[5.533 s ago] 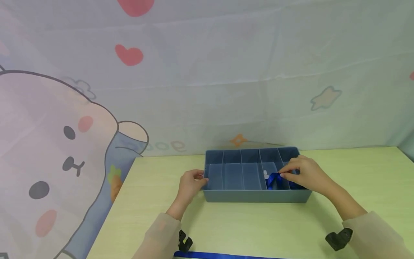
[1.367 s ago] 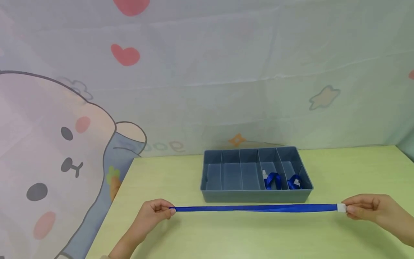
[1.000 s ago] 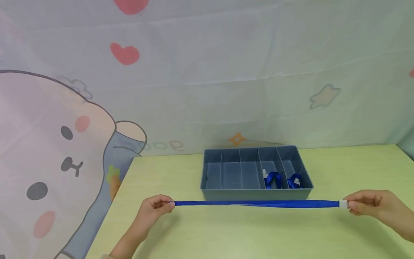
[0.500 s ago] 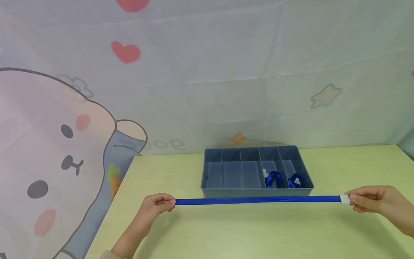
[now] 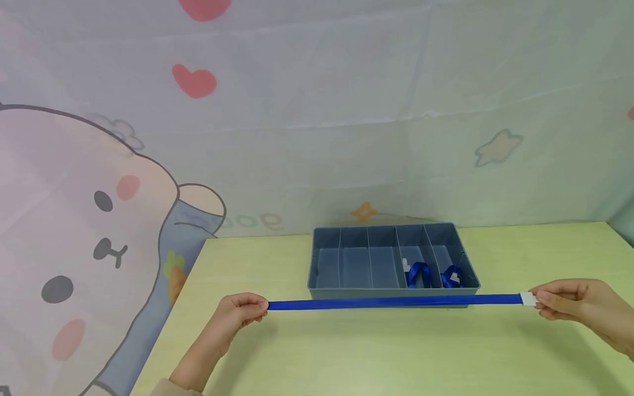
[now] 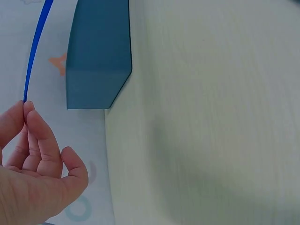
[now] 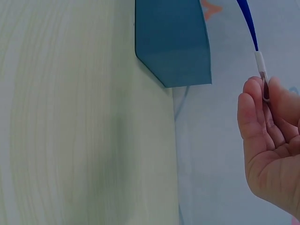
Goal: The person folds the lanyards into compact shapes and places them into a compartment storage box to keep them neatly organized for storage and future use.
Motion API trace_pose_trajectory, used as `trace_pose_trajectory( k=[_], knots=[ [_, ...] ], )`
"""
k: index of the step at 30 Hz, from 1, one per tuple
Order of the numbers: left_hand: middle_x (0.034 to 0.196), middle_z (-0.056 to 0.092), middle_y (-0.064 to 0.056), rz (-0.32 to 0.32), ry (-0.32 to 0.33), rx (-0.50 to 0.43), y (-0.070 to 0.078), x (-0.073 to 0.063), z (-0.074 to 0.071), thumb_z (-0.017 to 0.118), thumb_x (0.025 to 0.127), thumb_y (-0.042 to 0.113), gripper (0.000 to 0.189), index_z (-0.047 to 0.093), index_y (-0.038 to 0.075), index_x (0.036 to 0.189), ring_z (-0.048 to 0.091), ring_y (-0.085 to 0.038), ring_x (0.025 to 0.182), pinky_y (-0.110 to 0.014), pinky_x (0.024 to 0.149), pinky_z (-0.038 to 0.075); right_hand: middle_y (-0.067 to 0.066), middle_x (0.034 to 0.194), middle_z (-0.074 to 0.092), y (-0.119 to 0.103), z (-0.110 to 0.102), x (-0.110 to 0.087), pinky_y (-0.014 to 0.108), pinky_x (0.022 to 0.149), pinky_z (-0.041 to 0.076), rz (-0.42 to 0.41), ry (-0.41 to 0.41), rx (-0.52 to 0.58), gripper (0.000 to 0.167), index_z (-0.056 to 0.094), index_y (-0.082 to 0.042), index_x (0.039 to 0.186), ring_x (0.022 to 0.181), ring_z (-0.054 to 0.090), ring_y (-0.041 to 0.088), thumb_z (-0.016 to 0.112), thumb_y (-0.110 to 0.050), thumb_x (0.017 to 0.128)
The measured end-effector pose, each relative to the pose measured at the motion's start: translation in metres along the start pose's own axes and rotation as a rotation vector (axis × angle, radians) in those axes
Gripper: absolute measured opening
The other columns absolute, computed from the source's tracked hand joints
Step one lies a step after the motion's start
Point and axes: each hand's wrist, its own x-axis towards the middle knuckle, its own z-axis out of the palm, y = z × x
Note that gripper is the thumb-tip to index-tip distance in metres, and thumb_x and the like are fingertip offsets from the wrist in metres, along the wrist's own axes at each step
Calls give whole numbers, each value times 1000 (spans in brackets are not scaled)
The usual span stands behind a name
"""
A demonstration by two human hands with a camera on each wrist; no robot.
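Centrally, a blue strap [image 5: 396, 302] is stretched nearly straight above the pale surface [image 5: 346, 352], crossing the front wall of a grey-blue tray [image 5: 355, 269] as seen in the head view. The left hand [image 5: 241, 311] pinches one end between thumb and fingers; the right hand [image 5: 589, 302] pinches the white tab [image 5: 528, 299] at the other. Of the tray's five compartments, the two rightmost each contain looped blue ribbon [image 5: 420, 275] with white parts. Behind hangs a printed cloth [image 5: 322, 99].
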Motion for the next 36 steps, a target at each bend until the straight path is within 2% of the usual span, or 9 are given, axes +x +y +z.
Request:
trace_pose_trajectory(
  k=[3,7,15,22,26,31,36],
  knots=[
    [75,64,4,17,-4,15,3,2,-1,64,86,10,11,68,1,91,60,-13,74,-30,78,48,0,81,70,0,-2,-1,29,65,56,-13,30,-18,20,72,-15,91,73,68,13,55,-5,93],
    [74,64,5,31,-8,39,7,3,-3,64,87,12,13,68,2,93,60,-13,75,-31,78,47,-1,83,70,0,-7,0,29,65,56,-62,44,14,23,73,-19,90,74,68,14,55,-4,93],
    [71,63,6,26,23,60,13,4,-2,65,87,13,11,67,4,94,58,-14,73,-29,72,40,-5,84,70,0,-11,1,27,64,56,-120,72,49,24,74,-16,90,72,68,13,55,-1,92],
    [72,64,6,32,26,55,15,4,-3,64,88,13,11,67,5,94,58,-14,74,-29,71,41,-2,87,71,-5,-12,1,26,63,55,-207,53,150,29,74,-13,92,72,68,13,54,6,90],
    [73,64,5,29,32,46,15,3,-3,65,88,14,13,67,4,95,58,-15,74,-27,71,42,-4,87,71,-9,-13,3,26,63,55,-209,64,136,28,74,-11,92,71,68,13,53,6,90],
    [73,63,4,43,33,47,20,4,0,64,88,14,15,66,2,96,58,-15,76,-27,72,43,-1,83,71,-13,-15,3,25,61,55,-254,106,161,27,74,-9,92,67,66,13,53,8,90],
    [75,64,2,64,31,57,27,3,1,64,88,14,17,66,0,97,58,-18,78,-28,74,43,-1,77,70,-18,-18,5,23,56,54,-301,161,115,29,74,-13,88,61,65,14,55,8,89]
  ],
)
